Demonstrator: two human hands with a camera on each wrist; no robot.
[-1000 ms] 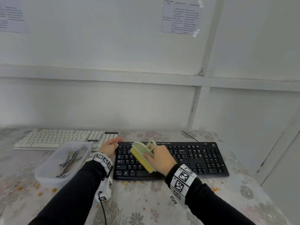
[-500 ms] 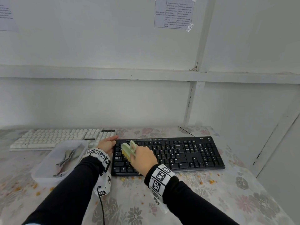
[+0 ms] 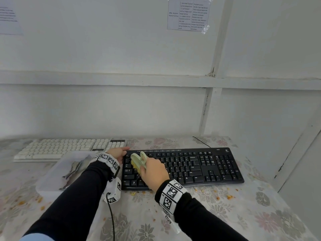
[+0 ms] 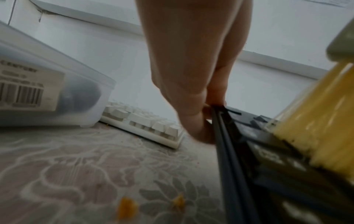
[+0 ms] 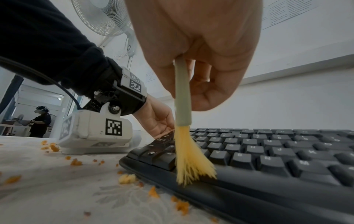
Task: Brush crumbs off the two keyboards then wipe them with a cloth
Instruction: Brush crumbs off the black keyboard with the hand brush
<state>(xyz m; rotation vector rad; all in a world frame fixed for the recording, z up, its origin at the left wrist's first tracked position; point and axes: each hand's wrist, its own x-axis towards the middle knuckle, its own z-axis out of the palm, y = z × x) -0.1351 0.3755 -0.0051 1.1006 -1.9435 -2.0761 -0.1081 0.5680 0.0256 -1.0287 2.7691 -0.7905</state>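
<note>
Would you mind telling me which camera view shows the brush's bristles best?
The right wrist view: the yellow bristles fan out sharply against the black keyboard. The left wrist view shows them large but blurred at its edge. The head view catches only a sliver beside the right hand.

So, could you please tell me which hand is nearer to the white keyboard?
Left. The left hand holds the black keyboard's far-left corner, beside the white keyboard; the right hand brushes farther right.
</note>
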